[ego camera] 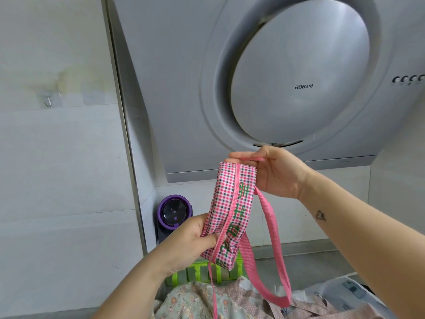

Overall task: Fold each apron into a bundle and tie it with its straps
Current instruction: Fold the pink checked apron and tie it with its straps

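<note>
A pink checked apron [232,210] with green lettering is folded into a long bundle and held up in the air. My left hand [195,240] grips its lower end. My right hand [269,171] is at the top end and pinches a pink strap [232,203] that runs lengthwise down the bundle. A wider pink strap loop [271,261] hangs from the bundle's right side, and a thin strap end dangles below.
Below lies a pile of floral and dotted cloth [207,300] over a green basket [202,272]. A purple round device [174,212] stands by the wall. A grey range hood [287,77] fills the background. White plastic [340,291] lies at lower right.
</note>
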`<act>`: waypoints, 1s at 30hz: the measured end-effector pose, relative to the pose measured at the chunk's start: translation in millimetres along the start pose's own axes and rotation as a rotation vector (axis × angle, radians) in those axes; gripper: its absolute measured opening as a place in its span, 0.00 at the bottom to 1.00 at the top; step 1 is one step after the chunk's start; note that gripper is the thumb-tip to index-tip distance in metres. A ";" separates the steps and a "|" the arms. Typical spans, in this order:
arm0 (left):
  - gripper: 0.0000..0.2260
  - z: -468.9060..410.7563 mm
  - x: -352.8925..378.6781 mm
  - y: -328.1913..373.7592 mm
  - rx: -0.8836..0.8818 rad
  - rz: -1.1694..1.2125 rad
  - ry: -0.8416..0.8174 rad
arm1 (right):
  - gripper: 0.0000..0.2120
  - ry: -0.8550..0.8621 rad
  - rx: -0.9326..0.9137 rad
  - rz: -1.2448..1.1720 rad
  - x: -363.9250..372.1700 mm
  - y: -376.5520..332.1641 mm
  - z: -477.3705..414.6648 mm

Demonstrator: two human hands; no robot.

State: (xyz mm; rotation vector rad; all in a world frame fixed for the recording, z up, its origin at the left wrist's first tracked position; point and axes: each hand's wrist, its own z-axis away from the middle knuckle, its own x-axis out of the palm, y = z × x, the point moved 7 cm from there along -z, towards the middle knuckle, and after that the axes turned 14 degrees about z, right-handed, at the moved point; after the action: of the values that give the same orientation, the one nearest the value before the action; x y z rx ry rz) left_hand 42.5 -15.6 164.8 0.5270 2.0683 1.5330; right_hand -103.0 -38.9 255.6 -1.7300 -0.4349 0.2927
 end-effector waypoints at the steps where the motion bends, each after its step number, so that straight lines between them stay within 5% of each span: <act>1: 0.08 0.1 -1.3 -1.1 -0.005 -0.006 0.007 | 0.21 -0.030 -0.019 0.003 2.0 0.8 -0.3; 6: 0.09 -2.9 -5.5 -5.6 -0.012 -0.020 0.043 | 0.34 -0.063 -0.045 0.137 2.6 5.2 -3.2; 10: 0.09 -5.1 -4.7 -4.1 0.017 -0.020 0.068 | 0.25 -0.035 -0.038 0.147 5.9 6.4 -1.7; 19: 0.11 -10.4 -5.4 -4.1 0.050 -0.070 0.125 | 0.28 0.094 -0.016 0.104 7.3 10.6 -2.6; 26: 0.13 -13.6 -8.6 2.0 0.077 -0.112 0.185 | 0.45 0.168 0.001 0.091 4.7 17.3 -5.9; 30: 0.13 -13.4 -12.1 3.0 0.078 -0.115 0.215 | 0.34 0.125 -0.034 0.135 11.0 17.0 -8.9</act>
State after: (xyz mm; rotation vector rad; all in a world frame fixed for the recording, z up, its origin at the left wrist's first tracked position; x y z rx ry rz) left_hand 44.0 -32.0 172.9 0.2749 2.2849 1.5022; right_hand -87.2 -44.7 241.3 -1.8029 -0.2336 0.2741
